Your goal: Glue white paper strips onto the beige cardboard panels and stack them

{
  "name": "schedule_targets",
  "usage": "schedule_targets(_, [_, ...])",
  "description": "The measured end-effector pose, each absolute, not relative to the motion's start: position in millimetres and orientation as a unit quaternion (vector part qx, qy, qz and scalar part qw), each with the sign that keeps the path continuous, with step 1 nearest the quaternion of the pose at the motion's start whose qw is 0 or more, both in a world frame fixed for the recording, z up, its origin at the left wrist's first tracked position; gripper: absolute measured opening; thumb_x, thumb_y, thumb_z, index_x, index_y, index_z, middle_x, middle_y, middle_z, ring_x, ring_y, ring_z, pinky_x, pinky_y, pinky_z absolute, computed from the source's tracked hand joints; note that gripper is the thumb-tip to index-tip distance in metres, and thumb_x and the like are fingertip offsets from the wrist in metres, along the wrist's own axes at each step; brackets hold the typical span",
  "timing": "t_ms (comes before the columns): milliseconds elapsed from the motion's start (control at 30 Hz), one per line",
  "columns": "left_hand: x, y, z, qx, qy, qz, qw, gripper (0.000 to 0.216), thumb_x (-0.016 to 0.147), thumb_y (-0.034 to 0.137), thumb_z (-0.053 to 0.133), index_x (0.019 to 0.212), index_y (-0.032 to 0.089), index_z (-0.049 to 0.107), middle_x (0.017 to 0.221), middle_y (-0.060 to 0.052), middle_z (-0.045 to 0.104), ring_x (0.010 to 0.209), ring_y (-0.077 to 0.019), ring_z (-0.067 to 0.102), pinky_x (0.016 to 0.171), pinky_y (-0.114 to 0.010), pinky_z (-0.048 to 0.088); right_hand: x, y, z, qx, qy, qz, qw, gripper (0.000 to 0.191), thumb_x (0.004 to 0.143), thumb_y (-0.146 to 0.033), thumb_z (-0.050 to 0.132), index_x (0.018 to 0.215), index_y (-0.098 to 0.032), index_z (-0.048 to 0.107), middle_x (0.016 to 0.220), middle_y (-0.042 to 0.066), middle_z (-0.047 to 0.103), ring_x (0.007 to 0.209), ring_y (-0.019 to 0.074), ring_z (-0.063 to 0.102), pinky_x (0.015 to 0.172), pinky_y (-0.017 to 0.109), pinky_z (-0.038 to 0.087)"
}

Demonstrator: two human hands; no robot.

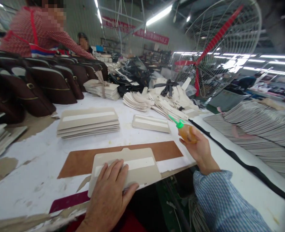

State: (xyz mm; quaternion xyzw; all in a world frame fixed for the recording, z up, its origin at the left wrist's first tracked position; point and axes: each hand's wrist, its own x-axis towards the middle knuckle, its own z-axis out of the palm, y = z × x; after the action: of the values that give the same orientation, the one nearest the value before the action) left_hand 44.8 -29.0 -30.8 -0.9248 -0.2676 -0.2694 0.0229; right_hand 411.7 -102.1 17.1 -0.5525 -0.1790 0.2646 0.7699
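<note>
My left hand (111,190) lies flat, fingers spread, on a beige card panel (142,159) with a white strip along its middle. The panel rests on a brown board (84,161) at the near edge of the white table (36,180). My right hand (200,149) is closed round a small amber glue bottle (186,131) with a green nozzle pointing up and left, held just off the panel's right end.
A stack of like panels (88,122) and a single one (151,123) lie further back. Dark brown bags (48,85) line the left. Piles of cut pieces (258,125) lie right, a big caged fan (215,48) behind. A person in red (36,32) leans over the far left.
</note>
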Motion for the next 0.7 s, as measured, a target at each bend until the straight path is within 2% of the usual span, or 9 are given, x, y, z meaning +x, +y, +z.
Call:
schedule_targets(100, [45, -26, -35, -0.924, -0.258, -0.279, 0.038, 0.05, 0.095, 0.051, 0.064, 0.128, 0.014, 0.064, 0.134, -0.018, 0.069, 0.124, -0.0373, 0.062, 0.11, -0.06, 0.045, 448, -108, 14, -0.519, -0.117, 0.199, 0.823, 0.027, 0.071, -0.036, 0.082, 0.09, -0.022, 0.07, 0.082, -0.002, 0.07, 0.067, 0.0128, 0.063, 0.05, 0.023, 0.045])
schedule_targets(233, [45, -21, -38, -0.923, -0.238, -0.297, 0.064, 0.05, 0.1, 0.055, 0.054, 0.126, 0.013, 0.065, 0.132, -0.018, 0.07, 0.121, -0.0364, 0.063, 0.109, -0.058, 0.042, 488, -118, 9, -0.521, -0.066, 0.154, 0.837, 0.017, 0.077, -0.03, 0.076, 0.089, -0.024, 0.065, 0.08, -0.005, 0.068, 0.06, 0.0099, 0.059, 0.043, 0.02, 0.037])
schedule_targets(333, [45, -19, -39, -0.921, -0.223, -0.31, 0.08, 0.052, 0.102, 0.056, 0.05, 0.123, 0.012, 0.066, 0.129, -0.018, 0.071, 0.118, -0.0361, 0.064, 0.108, -0.056, 0.041, 509, -124, 4, -0.527, -0.038, 0.149, 0.836, 0.014, 0.082, -0.03, 0.072, 0.091, -0.026, 0.063, 0.082, -0.005, 0.069, 0.063, 0.0112, 0.062, 0.051, 0.022, 0.047])
schedule_targets(433, [44, -17, -40, -0.922, -0.217, -0.309, 0.082, 0.052, 0.102, 0.058, 0.051, 0.123, 0.013, 0.066, 0.129, -0.018, 0.071, 0.118, -0.0364, 0.064, 0.109, -0.056, 0.039, 523, -129, 0, -0.535, -0.029, 0.151, 0.831, 0.008, 0.088, -0.032, 0.067, 0.092, -0.027, 0.063, 0.084, -0.004, 0.07, 0.07, 0.0132, 0.065, 0.064, 0.029, 0.057])
schedule_targets(500, [43, -16, -41, -0.923, -0.217, -0.308, 0.08, 0.053, 0.101, 0.058, 0.051, 0.123, 0.013, 0.066, 0.129, -0.018, 0.071, 0.119, -0.0365, 0.064, 0.109, -0.055, 0.039, 530, -131, -4, -0.546, -0.029, 0.148, 0.824, 0.008, 0.089, -0.035, 0.065, 0.092, -0.028, 0.063, 0.084, -0.004, 0.07, 0.07, 0.0137, 0.065, 0.065, 0.03, 0.057])
schedule_targets(600, [43, -14, -44, -0.921, -0.22, -0.312, 0.074, 0.054, 0.101, 0.059, 0.049, 0.125, 0.014, 0.066, 0.129, -0.018, 0.071, 0.119, -0.0362, 0.065, 0.109, -0.055, 0.04, 539, -133, -8, -0.565, -0.042, 0.131, 0.813, 0.016, 0.087, -0.041, 0.07, 0.092, -0.028, 0.063, 0.082, -0.006, 0.068, 0.066, 0.0121, 0.062, 0.057, 0.024, 0.051])
schedule_targets(700, [43, -11, -48, -0.921, -0.216, -0.316, 0.072, 0.051, 0.1, 0.059, 0.052, 0.125, 0.016, 0.065, 0.129, -0.017, 0.072, 0.119, -0.036, 0.065, 0.108, -0.054, 0.041, 548, -130, -8, -0.58, -0.073, 0.1, 0.805, 0.023, 0.084, -0.042, 0.077, 0.093, -0.027, 0.063, 0.086, -0.006, 0.068, 0.073, 0.0119, 0.063, 0.058, 0.022, 0.051])
